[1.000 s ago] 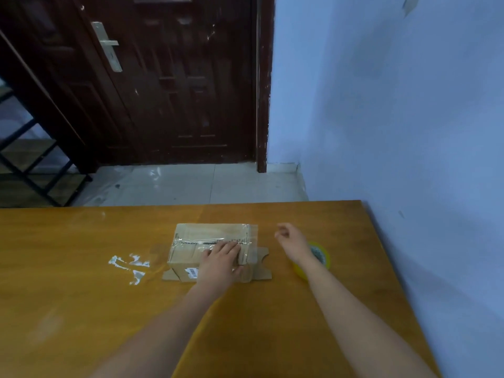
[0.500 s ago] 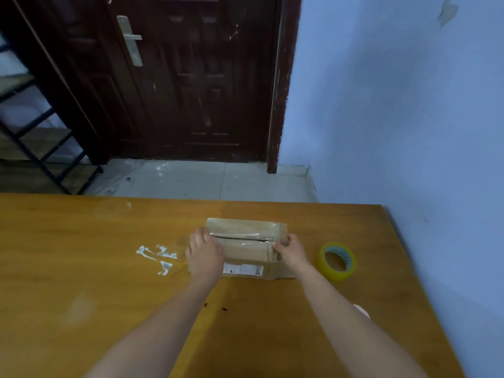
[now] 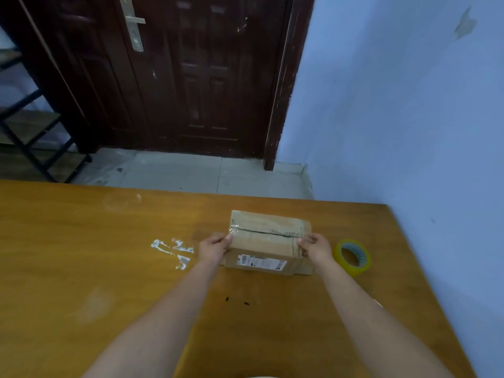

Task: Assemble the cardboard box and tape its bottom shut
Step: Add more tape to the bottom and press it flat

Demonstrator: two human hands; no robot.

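Head view, items taken left to right with the cardboard box [image 3: 268, 241] as reference. Well to the left of the box, white tape scraps [image 3: 174, 249] are stuck to the wooden table [image 3: 81, 255]. The left hand [image 3: 214, 248] grips the box's left end, fingers curled round the upper edge. The box itself sits on the table, sealed side up, with clear tape running along the centre seam; a white shipping label [image 3: 261, 262] shows on its near face, and a loose flap projects at its lower right corner. The right hand [image 3: 316, 248] grips the box's right end, fingers curled over the edge. Just right of the box, near the right hand, a yellow-cored tape roll [image 3: 353, 257] lies flat on the table, apart from both. Behind the box stands a dark wooden door [image 3: 191, 72].
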